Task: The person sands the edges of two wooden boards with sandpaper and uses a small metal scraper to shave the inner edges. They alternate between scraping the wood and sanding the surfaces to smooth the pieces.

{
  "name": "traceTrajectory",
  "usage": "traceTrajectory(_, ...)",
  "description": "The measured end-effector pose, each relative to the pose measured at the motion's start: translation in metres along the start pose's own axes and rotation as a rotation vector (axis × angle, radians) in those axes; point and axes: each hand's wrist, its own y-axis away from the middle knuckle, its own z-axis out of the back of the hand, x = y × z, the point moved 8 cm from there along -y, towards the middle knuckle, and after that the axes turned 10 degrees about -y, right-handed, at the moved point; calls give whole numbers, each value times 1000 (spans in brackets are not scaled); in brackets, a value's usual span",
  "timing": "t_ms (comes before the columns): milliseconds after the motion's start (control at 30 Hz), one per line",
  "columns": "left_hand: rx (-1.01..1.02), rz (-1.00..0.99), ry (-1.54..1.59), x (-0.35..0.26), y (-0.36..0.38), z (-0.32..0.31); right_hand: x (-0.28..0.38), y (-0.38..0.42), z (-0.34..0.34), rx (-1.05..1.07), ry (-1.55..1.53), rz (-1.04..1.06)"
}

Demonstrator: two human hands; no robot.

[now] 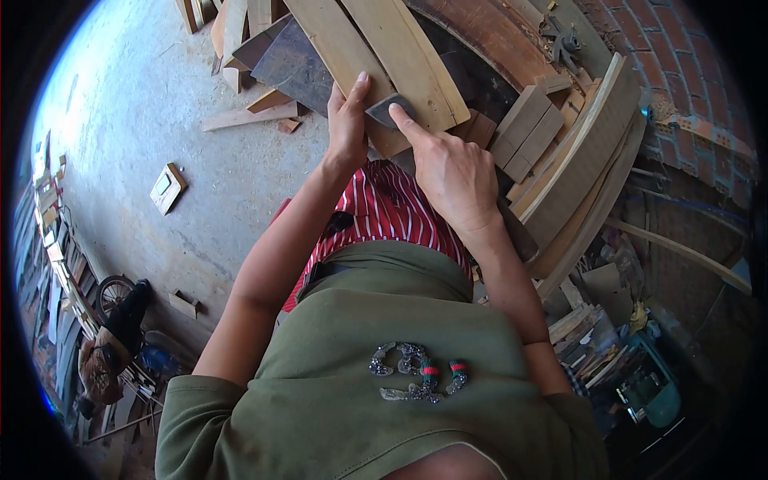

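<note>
Two pale wooden boards [376,56] lie side by side at the top centre, slanting down towards the person. My left hand [349,120] grips the lower left edge of the left board, thumb on top and fingers mostly hidden. A small dark grey block [385,110] rests at the boards' near end. On it presses the outstretched index finger of my right hand [452,168], whose other fingers are curled; whether they hold anything is hidden.
Stacked wooden pieces [524,132] and long curved boards [588,160] stand at the right. A dark panel [296,68] and offcuts lie upper left. A small wooden piece [167,189] is on the floor. Another person [108,360] is at the lower left.
</note>
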Motion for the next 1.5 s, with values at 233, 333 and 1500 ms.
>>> traceTrajectory(233,15,-13,5,-1,2,0,4,3,-1,-23,73,24)
traceTrajectory(333,10,-19,10,1,-1,1,3,1,-1,-7,67,14)
traceTrajectory(1500,9,28,23,0,6,-2,1,5,-6,4,23,-5)
